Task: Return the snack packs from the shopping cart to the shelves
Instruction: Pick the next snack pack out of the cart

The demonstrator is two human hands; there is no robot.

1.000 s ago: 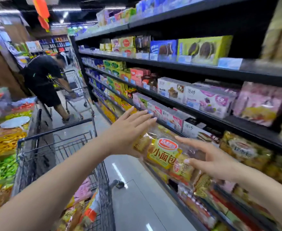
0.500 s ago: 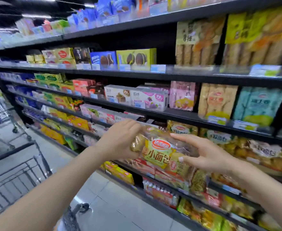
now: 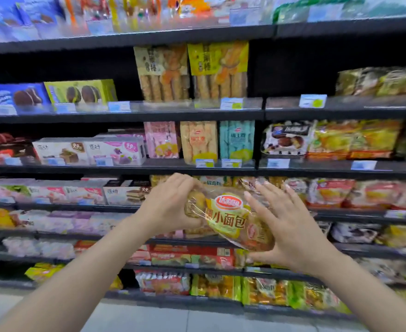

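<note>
A clear pack of small bread buns (image 3: 230, 219) with a yellow label and a red logo is held in front of the black shelves (image 3: 125, 167), tilted down to the right. My left hand (image 3: 171, 204) grips its upper left end. My right hand (image 3: 286, 224) presses against its right side with fingers spread and thumb under the lower edge. Behind the pack, similar bread packs (image 3: 293, 188) stand on the shelf at hand height. The shopping cart is out of view.
Shelves fill the view, stocked with boxed cakes (image 3: 89, 152), tall pastry packs (image 3: 198, 140) and bagged bread (image 3: 355, 140). Price tags (image 3: 232, 103) line the shelf edges. A strip of pale floor (image 3: 197, 319) runs along the bottom.
My view has swung right to face the shelves squarely, and the cart and aisle have left the frame. Both hands have carried the bread pack closer to the shelf with similar packs.
</note>
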